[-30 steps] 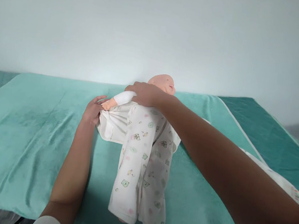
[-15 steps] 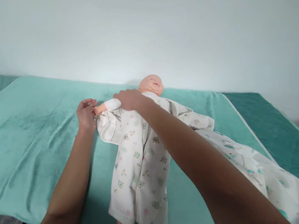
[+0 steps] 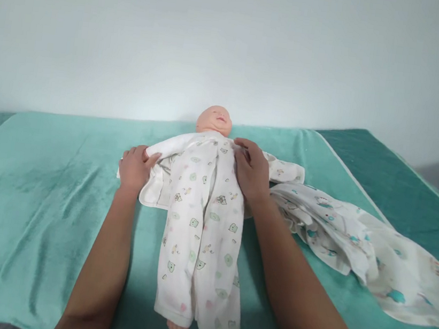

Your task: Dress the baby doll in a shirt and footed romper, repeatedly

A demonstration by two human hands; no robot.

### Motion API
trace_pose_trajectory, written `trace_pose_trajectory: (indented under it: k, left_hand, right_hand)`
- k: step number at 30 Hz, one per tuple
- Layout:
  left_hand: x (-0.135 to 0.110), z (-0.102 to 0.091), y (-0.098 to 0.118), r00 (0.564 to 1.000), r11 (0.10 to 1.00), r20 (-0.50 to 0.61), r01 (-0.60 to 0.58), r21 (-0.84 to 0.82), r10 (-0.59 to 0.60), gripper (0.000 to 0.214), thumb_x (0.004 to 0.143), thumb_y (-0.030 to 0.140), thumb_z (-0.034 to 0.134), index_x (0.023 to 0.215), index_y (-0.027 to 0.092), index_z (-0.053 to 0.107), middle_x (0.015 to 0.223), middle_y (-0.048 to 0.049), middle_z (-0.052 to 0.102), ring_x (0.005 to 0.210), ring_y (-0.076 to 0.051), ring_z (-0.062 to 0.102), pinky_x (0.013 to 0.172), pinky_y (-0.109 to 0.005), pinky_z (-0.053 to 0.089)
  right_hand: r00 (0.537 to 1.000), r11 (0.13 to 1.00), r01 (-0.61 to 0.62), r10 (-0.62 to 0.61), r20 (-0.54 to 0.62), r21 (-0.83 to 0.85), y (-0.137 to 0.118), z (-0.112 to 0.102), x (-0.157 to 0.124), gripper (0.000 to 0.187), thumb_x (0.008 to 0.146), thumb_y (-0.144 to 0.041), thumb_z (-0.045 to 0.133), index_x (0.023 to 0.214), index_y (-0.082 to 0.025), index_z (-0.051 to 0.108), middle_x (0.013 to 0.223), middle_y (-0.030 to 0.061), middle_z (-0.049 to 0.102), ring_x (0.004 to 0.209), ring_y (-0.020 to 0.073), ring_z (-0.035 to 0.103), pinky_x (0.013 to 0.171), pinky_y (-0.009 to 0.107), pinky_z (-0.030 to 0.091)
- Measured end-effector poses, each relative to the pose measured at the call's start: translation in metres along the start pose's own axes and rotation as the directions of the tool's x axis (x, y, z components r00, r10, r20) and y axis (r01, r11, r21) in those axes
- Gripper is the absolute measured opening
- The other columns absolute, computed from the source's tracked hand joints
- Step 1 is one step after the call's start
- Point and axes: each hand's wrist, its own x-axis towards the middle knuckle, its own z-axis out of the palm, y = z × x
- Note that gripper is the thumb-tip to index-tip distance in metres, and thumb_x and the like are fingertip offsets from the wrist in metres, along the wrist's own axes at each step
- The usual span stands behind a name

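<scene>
A baby doll [image 3: 214, 121] lies on its back on a teal blanket [image 3: 36, 205], head toward the wall. It wears a white printed sleepsuit [image 3: 203, 227]; one bare foot shows at the bottom. My left hand [image 3: 135, 167] grips the sleepsuit's sleeve at the doll's arm, fingers curled round the cloth. My right hand [image 3: 251, 171] lies flat on the right side of the doll's chest, fingers stretched out on the fabric.
A crumpled white cloth with teal prints [image 3: 358, 247] lies on the blanket to the right of the doll. A darker green cover [image 3: 396, 177] borders the right side. A pale wall [image 3: 234, 53] stands close behind the doll's head.
The doll went from tilted on its side to flat on its back. My right hand moved from its left shoulder across to its right chest. My left hand closed on the sleeve.
</scene>
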Motion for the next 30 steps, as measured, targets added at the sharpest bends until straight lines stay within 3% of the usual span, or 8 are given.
trace_pose_trajectory:
  k: [2, 5, 10, 16, 21, 25, 30]
  left_hand:
    - [-0.001, -0.001, 0.005, 0.994, 0.987, 0.004, -0.109, 0.120, 0.109, 0.050, 0.090, 0.055, 0.061, 0.132, 0.027, 0.062, 0.125, -0.0141, 0.067, 0.124, -0.036, 0.054, 0.105, -0.046, 0.038]
    - [-0.002, -0.002, 0.012, 0.986, 0.974, 0.037, -0.165, 0.155, 0.161, 0.046, 0.094, 0.050, 0.058, 0.135, 0.030, 0.060, 0.122, -0.0117, 0.068, 0.120, -0.034, 0.058, 0.108, -0.046, 0.036]
    - [-0.004, -0.005, 0.012, 0.998, 0.980, 0.014, -0.066, 0.190, 0.064, 0.035, 0.096, 0.045, 0.052, 0.125, 0.032, 0.066, 0.114, -0.0109, 0.068, 0.111, -0.034, 0.062, 0.097, -0.045, 0.041]
    - [-0.002, -0.008, 0.003, 0.995, 0.980, -0.043, 0.095, 0.174, -0.089, 0.035, 0.093, 0.039, 0.053, 0.124, 0.033, 0.067, 0.118, -0.0124, 0.067, 0.114, -0.037, 0.060, 0.097, -0.050, 0.042]
    - [0.000, -0.004, 0.001, 0.994, 0.981, -0.046, 0.101, 0.167, -0.094, 0.045, 0.091, 0.037, 0.054, 0.135, 0.028, 0.061, 0.130, -0.0171, 0.064, 0.124, -0.041, 0.055, 0.107, -0.061, 0.038]
    - [-0.004, -0.001, 0.009, 0.996, 0.983, -0.090, 0.022, 0.185, -0.006, 0.052, 0.088, 0.020, 0.050, 0.140, 0.026, 0.057, 0.139, -0.0169, 0.060, 0.133, -0.040, 0.050, 0.120, -0.072, 0.016]
    - [-0.008, 0.002, 0.022, 0.990, 0.986, -0.058, -0.122, 0.112, 0.129, 0.069, 0.078, 0.002, 0.046, 0.143, 0.025, 0.054, 0.146, -0.0129, 0.057, 0.140, -0.035, 0.047, 0.126, -0.069, 0.005]
  right_hand:
    - [0.999, 0.998, -0.039, 0.039, -0.004, -0.052, 0.017, 0.002, 0.001, 0.042, 0.096, -0.024, 0.037, 0.132, -0.020, 0.059, 0.138, 0.0120, 0.065, 0.129, 0.0248, 0.056, 0.111, 0.044, 0.044]
    - [0.999, 0.993, -0.030, 0.033, 0.020, -0.114, 0.025, 0.004, 0.010, 0.048, 0.090, -0.014, 0.037, 0.132, -0.018, 0.060, 0.139, 0.0132, 0.064, 0.133, 0.0254, 0.052, 0.113, 0.044, 0.041]
    - [0.998, 0.977, 0.042, -0.030, 0.059, -0.211, 0.024, 0.002, 0.017, 0.054, 0.084, -0.009, 0.039, 0.134, -0.016, 0.060, 0.138, 0.0131, 0.065, 0.132, 0.0278, 0.053, 0.114, 0.045, 0.039]
    - [0.992, 0.951, 0.079, -0.045, 0.120, -0.299, 0.029, -0.004, 0.017, 0.058, 0.079, -0.007, 0.043, 0.133, -0.018, 0.061, 0.137, 0.0115, 0.065, 0.129, 0.0307, 0.054, 0.112, 0.046, 0.036]
    - [0.996, 0.952, -0.092, 0.084, -0.040, -0.293, 0.037, -0.007, 0.021, 0.053, 0.080, -0.008, 0.040, 0.127, -0.016, 0.063, 0.134, 0.0133, 0.067, 0.126, 0.0303, 0.058, 0.110, 0.045, 0.038]
    - [0.980, 0.938, -0.196, 0.180, -0.081, -0.285, 0.038, -0.006, 0.023, 0.045, 0.086, -0.016, 0.041, 0.125, -0.019, 0.064, 0.130, 0.0131, 0.069, 0.124, 0.0329, 0.059, 0.110, 0.049, 0.037]
    - [0.953, 0.901, -0.302, 0.281, -0.114, -0.312, 0.040, -0.008, 0.021, 0.041, 0.092, -0.036, 0.048, 0.126, -0.019, 0.064, 0.134, 0.0156, 0.066, 0.126, 0.0359, 0.056, 0.112, 0.052, 0.036]
